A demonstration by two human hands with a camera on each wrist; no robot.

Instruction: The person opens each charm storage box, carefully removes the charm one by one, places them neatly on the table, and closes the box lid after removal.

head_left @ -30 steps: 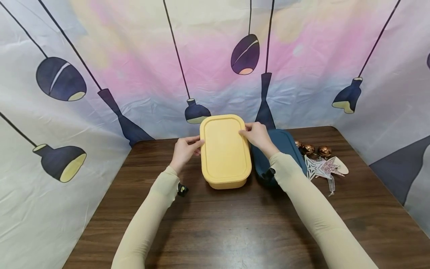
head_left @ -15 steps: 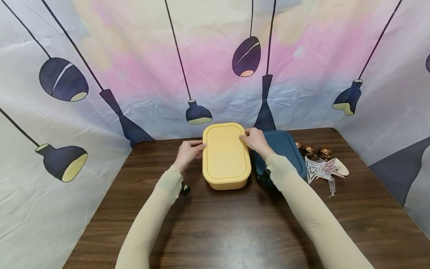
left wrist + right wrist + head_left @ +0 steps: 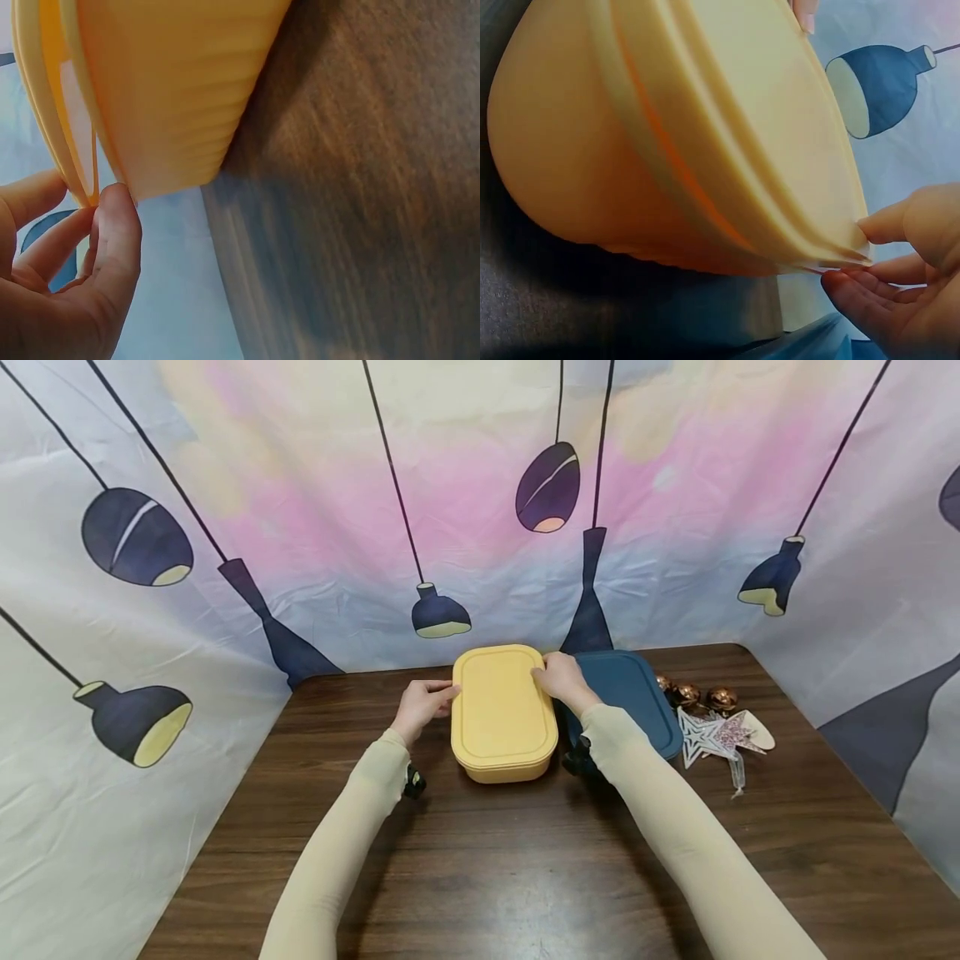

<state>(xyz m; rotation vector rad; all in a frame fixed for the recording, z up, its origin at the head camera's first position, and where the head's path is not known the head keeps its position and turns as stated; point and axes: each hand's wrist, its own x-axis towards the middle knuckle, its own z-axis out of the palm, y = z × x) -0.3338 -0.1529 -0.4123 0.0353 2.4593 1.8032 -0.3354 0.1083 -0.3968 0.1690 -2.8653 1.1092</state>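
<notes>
In the head view, a yellow lid [image 3: 501, 706] sits over a yellow rectangular box [image 3: 510, 773] near the back of the table. My left hand [image 3: 422, 706] pinches the lid's left edge toward its far end. On the opposite side, my right hand [image 3: 564, 682] pinches the lid's right edge between thumb and fingers. A gap shows between lid [image 3: 34, 82] and box wall [image 3: 180, 90] in the left wrist view, with a fingertip at the box rim. The right wrist view has the right hand [image 3: 900, 277] at the lid's corner. The box's inside is mostly hidden.
A dark blue lidded box [image 3: 626, 697] stands close on the right, partly behind the right wrist. Beyond it lie copper-coloured balls [image 3: 686, 695] and star ornaments [image 3: 712, 735] on the wooden table [image 3: 480, 877]. A printed cloth [image 3: 480, 510] hangs behind.
The far end of the yellow lid has come down toward the box, and both hands have lowered with it. The blue box and ornaments have stayed in place.
</notes>
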